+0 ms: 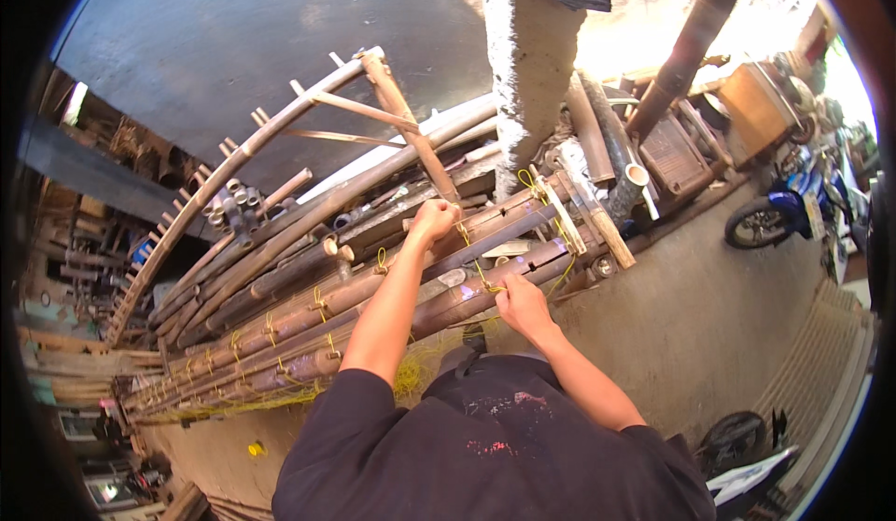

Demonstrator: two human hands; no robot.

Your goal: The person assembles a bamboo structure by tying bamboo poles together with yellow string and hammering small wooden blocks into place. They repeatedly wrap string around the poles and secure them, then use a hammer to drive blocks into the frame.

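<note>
Two long brown bamboo poles (439, 314) run side by side from the far left to the right in front of me, tied at intervals with yellow cord (481, 274). My left hand (436, 220) is closed in a pinch over the farther pole, at the upper end of a stretch of this cord. Over the nearer pole, my right hand (525, 306) is closed on the cord's lower end. Loose yellow netting (411, 377) hangs along the near side of the poles, partly hidden by my left arm and body.
Behind the poles lie stacked bamboo lengths (280, 255) and a curved bamboo frame with pegs (233, 162). A rough concrete post (537, 64) rises beyond. At right stand a blue motorcycle (779, 208) and a wooden cabinet (751, 111). A yellow object (257, 448) lies on the floor.
</note>
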